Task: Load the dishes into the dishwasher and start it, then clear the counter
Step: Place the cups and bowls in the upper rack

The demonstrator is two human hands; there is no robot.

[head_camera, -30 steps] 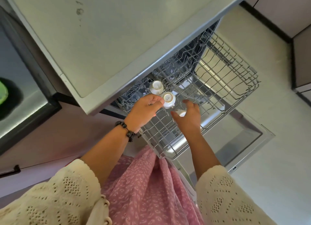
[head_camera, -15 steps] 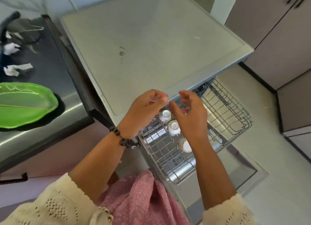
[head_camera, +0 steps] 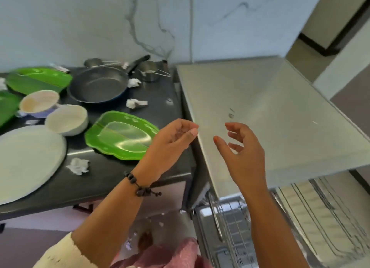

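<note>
Two hands are hovering empty above the seam between the dark bench (head_camera: 112, 175) and the grey dishwasher top (head_camera: 260, 111). Left hand (head_camera: 170, 147): fingers loosely curled, thumb close to the fingertips, holding nothing; beaded bracelet (head_camera: 140, 185) sitting on the wrist. Right hand (head_camera: 242, 153): fingers spread and relaxed, palm turned toward the left hand, holding nothing.

Dishes, all lying to the left of the left hand on the bench:
- green leaf-shaped plate (head_camera: 122, 135), just beside the left hand, its right edge passing behind the knuckles;
- white bowl (head_camera: 67, 119), further left, touching a cream cup with a lilac base (head_camera: 39, 103);
- large white plate (head_camera: 26, 159), well to the left, near the bench's front edge;
- dark frying pan (head_camera: 98, 85), beyond the green plate, handle pointing toward the wall;
- two small steel cups (head_camera: 149, 71), behind the pan;
- another green plate (head_camera: 38, 80), far left at the back.

Crumpled tissues (head_camera: 78, 165) are lying scattered between the dishes.

Dishwasher rack (head_camera: 230, 217): pulled out, showing below the right forearm, under the front edge of the top; contents are blurred.
</note>
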